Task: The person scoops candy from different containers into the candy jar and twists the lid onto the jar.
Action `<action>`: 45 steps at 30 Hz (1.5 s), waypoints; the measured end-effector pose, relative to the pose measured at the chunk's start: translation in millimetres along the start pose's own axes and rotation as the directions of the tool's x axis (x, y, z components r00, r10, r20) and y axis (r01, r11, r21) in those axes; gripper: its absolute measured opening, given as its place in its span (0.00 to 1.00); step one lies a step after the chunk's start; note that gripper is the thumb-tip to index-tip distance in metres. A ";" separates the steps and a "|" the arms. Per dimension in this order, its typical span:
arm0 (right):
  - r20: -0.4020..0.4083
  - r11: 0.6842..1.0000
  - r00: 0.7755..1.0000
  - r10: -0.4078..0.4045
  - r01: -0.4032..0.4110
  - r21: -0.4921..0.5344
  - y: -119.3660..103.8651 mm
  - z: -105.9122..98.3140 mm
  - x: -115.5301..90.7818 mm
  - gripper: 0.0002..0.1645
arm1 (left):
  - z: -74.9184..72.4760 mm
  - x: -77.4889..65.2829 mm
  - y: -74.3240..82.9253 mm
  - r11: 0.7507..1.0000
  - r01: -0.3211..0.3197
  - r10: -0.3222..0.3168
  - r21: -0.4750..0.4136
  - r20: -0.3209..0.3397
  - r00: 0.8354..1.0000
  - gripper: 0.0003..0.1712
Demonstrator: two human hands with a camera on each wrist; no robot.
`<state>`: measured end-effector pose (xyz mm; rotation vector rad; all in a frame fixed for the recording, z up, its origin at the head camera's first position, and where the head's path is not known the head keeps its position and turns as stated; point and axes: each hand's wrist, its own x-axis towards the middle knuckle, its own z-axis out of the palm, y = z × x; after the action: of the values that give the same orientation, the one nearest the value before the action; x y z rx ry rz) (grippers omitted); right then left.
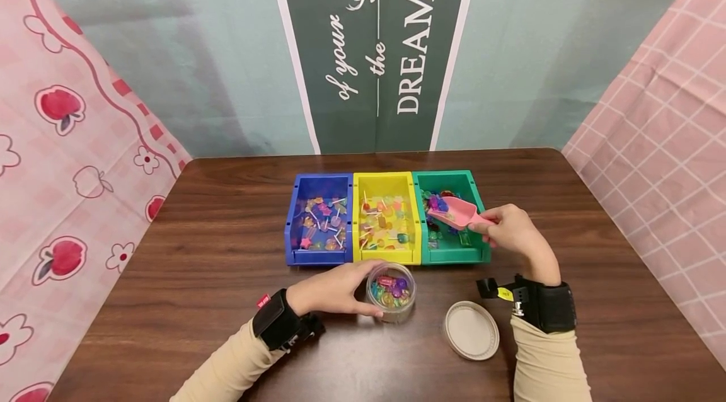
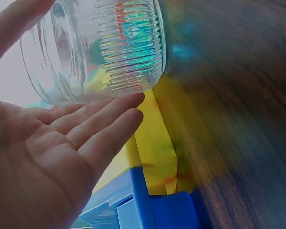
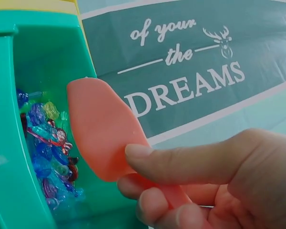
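Observation:
My right hand [image 1: 513,232] pinches the handle of a pink scoop [image 1: 460,213] between thumb and fingers. The scoop is over the green bin [image 1: 457,257], with purple and blue pieces at its front end. In the right wrist view, the scoop's underside faces the camera, and colourful translucent trinkets [image 3: 50,157] lie in the bin. On the table, my left hand [image 1: 334,290] holds a clear glass jar [image 1: 397,314] between thumb and fingers. Colourful pieces show inside the jar through its open top. The left wrist view shows the jar's ribbed wall against my extended fingers [image 2: 112,129].
A blue bin [image 1: 319,257] and a yellow bin [image 1: 388,256] stand joined to the green one, both holding small translucent pieces. A round lid [image 1: 471,331] lies right of the jar. Behind the wooden table [image 1: 227,225] hangs a printed cloth [image 1: 374,131].

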<state>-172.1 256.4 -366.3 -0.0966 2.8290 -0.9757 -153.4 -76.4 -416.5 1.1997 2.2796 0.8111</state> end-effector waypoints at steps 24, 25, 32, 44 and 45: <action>0.072 0.988 0.991 -0.109 0.100 0.118 15.3 -8.0 -3.0 0.18 | 0.1 -0.8 0.3 1.000 0.006 -0.006 0.004 -0.003 1.000 0.47; 0.071 0.987 0.991 -0.115 0.106 0.119 15.5 -8.9 -4.2 0.18 | 0.3 -1.0 0.2 1.000 0.006 -0.006 0.002 -0.002 1.000 0.47; 0.071 0.975 0.984 -0.162 0.149 0.163 14.0 -14.6 -12.4 0.15 | 0.4 -1.2 -0.4 1.000 0.006 -0.006 -0.012 -0.002 1.000 0.47; 0.120 0.964 0.963 -0.241 0.224 0.145 11.4 -19.6 -18.5 0.09 | 0.8 -0.4 -0.6 1.000 0.013 -0.013 0.003 -0.001 1.000 0.48; 0.127 0.962 0.961 -0.246 0.225 0.156 11.0 -19.8 -19.1 0.09 | 0.9 -0.4 -0.7 1.000 0.016 -0.016 0.003 0.000 1.000 0.48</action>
<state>-156.6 279.2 -355.4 -0.4792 2.6484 -1.1604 -153.1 -76.8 -417.6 1.1807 2.2883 0.8028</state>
